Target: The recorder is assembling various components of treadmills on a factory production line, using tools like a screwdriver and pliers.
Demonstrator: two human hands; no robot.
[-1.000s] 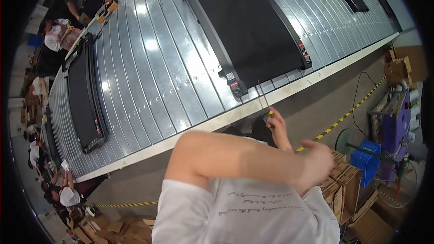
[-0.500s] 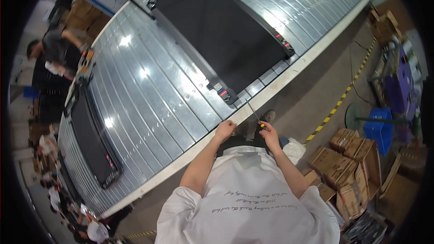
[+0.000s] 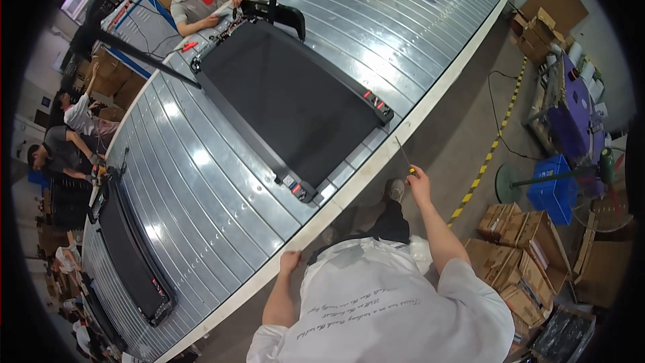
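Note:
My right hand (image 3: 418, 180) is closed round the yellow-and-black handle of a screwdriver (image 3: 404, 154). Its long thin shaft points up and away, close to the white edge of the work line. My left hand (image 3: 290, 262) is curled beside that same edge, with nothing visible in it. Beyond my hands a treadmill (image 3: 295, 104) with a wide black belt lies on the metal slat conveyor (image 3: 222, 181). Black end caps with red marks sit at its two near corners, the left one (image 3: 300, 191) nearer to me. Neither hand touches the treadmill.
Another treadmill (image 3: 131, 249) lies further left on the line. Across it a co-worker (image 3: 198, 3) handles parts at the treadmill's far end. Cardboard boxes (image 3: 517, 249), a blue crate (image 3: 552, 191) and a green fan stand (image 3: 508, 185) are on my right, past yellow-black floor tape (image 3: 480, 175).
My hands have moved apart: the right one outward to the right with the screwdriver, the left one down and left. The view has shifted, bringing the far co-worker more fully into sight.

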